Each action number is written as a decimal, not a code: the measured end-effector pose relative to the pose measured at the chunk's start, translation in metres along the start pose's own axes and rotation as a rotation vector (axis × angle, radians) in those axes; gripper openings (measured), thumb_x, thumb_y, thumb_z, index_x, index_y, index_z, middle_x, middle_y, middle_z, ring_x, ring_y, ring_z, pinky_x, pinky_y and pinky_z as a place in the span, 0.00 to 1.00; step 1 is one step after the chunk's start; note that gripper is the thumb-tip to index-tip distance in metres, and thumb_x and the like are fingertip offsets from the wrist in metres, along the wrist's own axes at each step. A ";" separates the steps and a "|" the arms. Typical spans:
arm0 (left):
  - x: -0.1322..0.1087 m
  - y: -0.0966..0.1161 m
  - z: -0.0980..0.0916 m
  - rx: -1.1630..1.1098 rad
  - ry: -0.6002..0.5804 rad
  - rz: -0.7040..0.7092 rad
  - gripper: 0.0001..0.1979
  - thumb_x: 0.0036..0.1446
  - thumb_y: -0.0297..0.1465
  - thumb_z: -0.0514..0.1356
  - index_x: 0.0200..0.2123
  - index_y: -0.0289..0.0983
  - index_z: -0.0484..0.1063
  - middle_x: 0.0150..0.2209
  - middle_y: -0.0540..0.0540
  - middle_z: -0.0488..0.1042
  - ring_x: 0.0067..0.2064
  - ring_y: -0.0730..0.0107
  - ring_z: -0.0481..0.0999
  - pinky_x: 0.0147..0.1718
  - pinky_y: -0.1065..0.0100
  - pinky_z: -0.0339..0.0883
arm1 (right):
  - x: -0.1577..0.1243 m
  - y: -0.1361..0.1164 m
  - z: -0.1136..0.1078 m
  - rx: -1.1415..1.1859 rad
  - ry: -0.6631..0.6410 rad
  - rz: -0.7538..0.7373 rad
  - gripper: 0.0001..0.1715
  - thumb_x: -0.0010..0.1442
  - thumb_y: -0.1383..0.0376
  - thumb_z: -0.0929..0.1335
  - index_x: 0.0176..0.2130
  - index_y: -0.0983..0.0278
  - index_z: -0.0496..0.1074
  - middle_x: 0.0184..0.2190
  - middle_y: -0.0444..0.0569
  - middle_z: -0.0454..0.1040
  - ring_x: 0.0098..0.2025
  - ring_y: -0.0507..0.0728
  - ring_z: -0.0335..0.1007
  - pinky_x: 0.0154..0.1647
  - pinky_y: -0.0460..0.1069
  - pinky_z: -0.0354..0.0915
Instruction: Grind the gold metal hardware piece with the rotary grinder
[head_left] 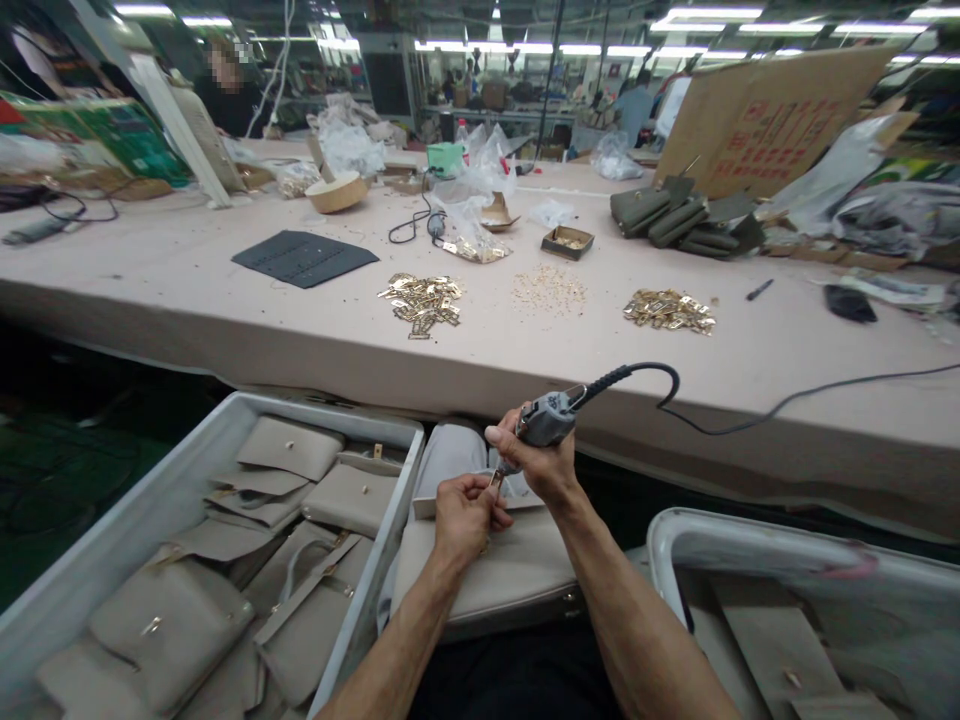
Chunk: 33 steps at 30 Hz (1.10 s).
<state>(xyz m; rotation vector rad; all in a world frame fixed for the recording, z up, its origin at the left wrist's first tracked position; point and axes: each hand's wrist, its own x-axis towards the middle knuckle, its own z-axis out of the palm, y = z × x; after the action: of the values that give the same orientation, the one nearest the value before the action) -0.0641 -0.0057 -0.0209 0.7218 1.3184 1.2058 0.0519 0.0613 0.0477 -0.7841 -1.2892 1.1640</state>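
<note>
My right hand point(546, 462) is wrapped round a grey electric screwdriver point(550, 418) with a black cord at its top end. The tool slants down to the left, its tip close to my left fingers. A beige handbag point(517, 570) lies in front of me between two bins, with its flap raised. My left hand point(466, 515) pinches a small gold metal clasp piece point(496, 479) at the flap's edge, under the screwdriver tip. The fingers partly hide this piece, and I cannot tell whether a screw sits at the tip.
A white bin point(409, 470) of beige bags stands left, another bin point(667, 530) right. On the table point(337, 340) lie gold plates point(424, 300), tiny screws point(549, 290), gold fittings point(670, 311) and a black sheet point(304, 258). The cord point(787, 412) runs right.
</note>
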 end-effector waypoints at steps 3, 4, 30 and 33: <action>-0.001 -0.001 0.001 0.000 0.000 -0.009 0.16 0.45 0.39 0.71 0.28 0.31 0.76 0.21 0.44 0.79 0.17 0.68 0.76 0.16 0.72 0.69 | -0.001 0.002 -0.001 0.004 -0.006 0.020 0.23 0.54 0.54 0.81 0.25 0.64 0.71 0.19 0.44 0.69 0.19 0.50 0.60 0.19 0.47 0.59; -0.001 -0.001 0.001 0.000 -0.003 -0.009 0.16 0.45 0.39 0.70 0.29 0.31 0.76 0.21 0.44 0.79 0.17 0.68 0.76 0.16 0.72 0.69 | -0.001 0.001 -0.001 0.006 -0.009 0.027 0.23 0.54 0.54 0.81 0.25 0.64 0.71 0.19 0.43 0.69 0.19 0.50 0.60 0.19 0.47 0.59; -0.002 -0.010 0.003 -0.017 -0.037 0.017 0.15 0.43 0.38 0.72 0.27 0.31 0.76 0.19 0.43 0.78 0.17 0.69 0.74 0.18 0.71 0.68 | 0.000 -0.020 0.010 -0.198 0.008 0.093 0.20 0.54 0.57 0.78 0.25 0.65 0.70 0.21 0.42 0.68 0.22 0.50 0.60 0.24 0.47 0.60; -0.002 -0.010 0.002 -0.018 -0.043 0.017 0.14 0.43 0.37 0.71 0.27 0.32 0.76 0.18 0.44 0.78 0.17 0.70 0.73 0.18 0.71 0.67 | -0.003 -0.016 0.011 -0.213 -0.005 0.090 0.20 0.55 0.57 0.78 0.25 0.64 0.70 0.21 0.42 0.67 0.23 0.50 0.60 0.24 0.47 0.59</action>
<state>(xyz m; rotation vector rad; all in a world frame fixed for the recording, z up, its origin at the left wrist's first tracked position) -0.0599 -0.0094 -0.0290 0.7436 1.2667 1.2084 0.0452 0.0521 0.0630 -1.0037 -1.4099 1.1115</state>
